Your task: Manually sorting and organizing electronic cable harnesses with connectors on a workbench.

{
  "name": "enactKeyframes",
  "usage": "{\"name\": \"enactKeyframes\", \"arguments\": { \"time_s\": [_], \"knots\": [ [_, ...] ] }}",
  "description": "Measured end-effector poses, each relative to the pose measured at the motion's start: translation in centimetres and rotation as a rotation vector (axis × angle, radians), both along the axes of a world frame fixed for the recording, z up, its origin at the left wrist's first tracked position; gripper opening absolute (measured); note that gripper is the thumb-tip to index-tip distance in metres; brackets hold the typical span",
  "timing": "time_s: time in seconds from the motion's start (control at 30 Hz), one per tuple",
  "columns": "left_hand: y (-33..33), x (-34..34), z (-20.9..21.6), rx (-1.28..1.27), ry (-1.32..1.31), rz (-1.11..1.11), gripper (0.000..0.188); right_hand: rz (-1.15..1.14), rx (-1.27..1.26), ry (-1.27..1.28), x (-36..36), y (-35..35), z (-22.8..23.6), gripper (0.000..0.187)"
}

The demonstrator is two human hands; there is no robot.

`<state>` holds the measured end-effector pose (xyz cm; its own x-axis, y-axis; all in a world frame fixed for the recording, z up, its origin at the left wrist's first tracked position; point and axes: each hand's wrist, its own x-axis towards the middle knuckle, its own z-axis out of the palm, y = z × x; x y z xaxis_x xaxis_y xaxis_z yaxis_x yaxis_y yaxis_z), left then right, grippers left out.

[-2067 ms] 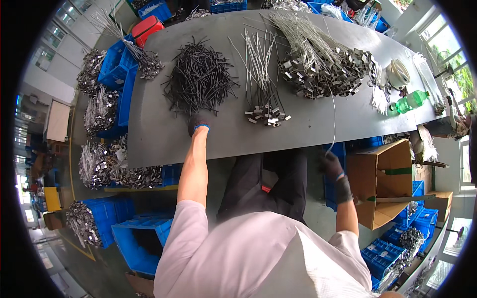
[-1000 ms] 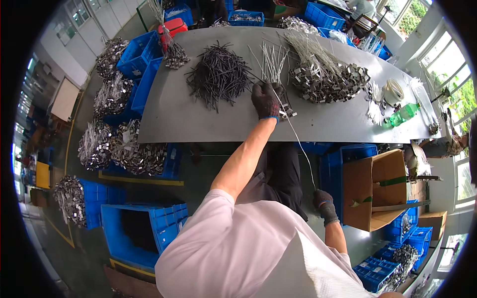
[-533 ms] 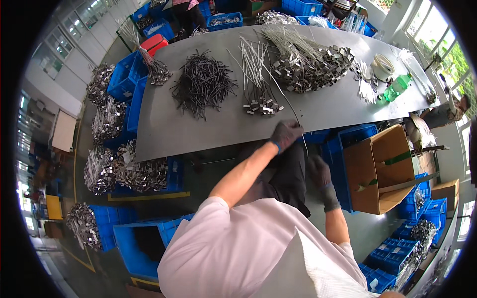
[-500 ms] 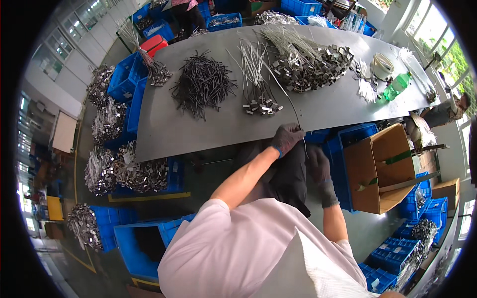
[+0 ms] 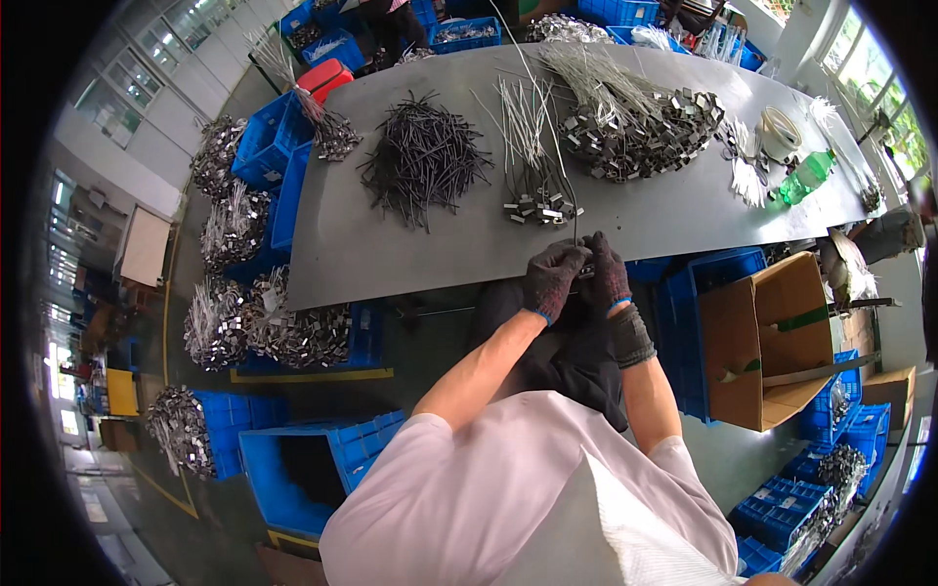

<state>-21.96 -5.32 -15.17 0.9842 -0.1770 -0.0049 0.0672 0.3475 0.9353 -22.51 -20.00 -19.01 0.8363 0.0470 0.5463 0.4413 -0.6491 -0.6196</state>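
Observation:
At the table's near edge both gloved hands meet. My left hand point(image 5: 555, 277) is closed around the lower end of a long thin strip point(image 5: 553, 132), dark near the hand and pale farther up, which rises across the table past its far edge. My right hand point(image 5: 609, 271) is closed beside it, fingertips almost touching the left fingers; what it pinches is hidden. Something small and metallic shows between the palms. Just beyond the hands lies a small bundle of pale strips with metal buckles point(image 5: 542, 208). To its left is a heap of short black sleeves point(image 5: 427, 156).
A larger heap of buckled strips point(image 5: 640, 142) covers the table's far right, near a green bottle point(image 5: 809, 177) and a roll of pale band point(image 5: 780, 133). An open cardboard box point(image 5: 728, 347) stands at right. Blue crates point(image 5: 234, 420) with metal parts line the left. A person stands behind the table.
My right hand has come up from beside my lap to meet the left. The strip now stands more upright and reaches beyond the far table edge. The view has shifted slightly.

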Motion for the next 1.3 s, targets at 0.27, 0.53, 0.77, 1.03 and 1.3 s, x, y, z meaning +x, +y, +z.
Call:
{"name": "enactKeyframes", "arguments": {
  "time_s": [0.27, 0.53, 0.77, 1.03, 1.3],
  "knots": [
    [2.5, 5.2, -1.2, 0.284, -0.132, 0.162, 0.021, 0.094, 0.020, 0.273, 6.1, 2.8, -0.1, 0.084],
    [6.4, 17.8, -2.1, 0.747, 0.012, -0.033, 0.034, -0.152, -0.495, 0.228, 20.0, 2.5, 0.2, 0.050],
    [6.1, 25.2, -2.7, 1.268, 0.024, -0.038, 0.042, -0.311, -0.406, 0.819, 32.7, 3.1, -3.5, 0.064],
    [3.8, 30.3, -8.4, 1.131, 0.301, 0.129, 0.045, -0.448, -0.190, 0.821, 35.9, 4.6, -6.2, 0.070],
    [3.7, 31.8, -13.6, 1.107, -0.062, -0.184, 0.044, -0.096, 0.034, 1.029, 35.4, 8.0, -5.3, 0.045]
  ]
}}
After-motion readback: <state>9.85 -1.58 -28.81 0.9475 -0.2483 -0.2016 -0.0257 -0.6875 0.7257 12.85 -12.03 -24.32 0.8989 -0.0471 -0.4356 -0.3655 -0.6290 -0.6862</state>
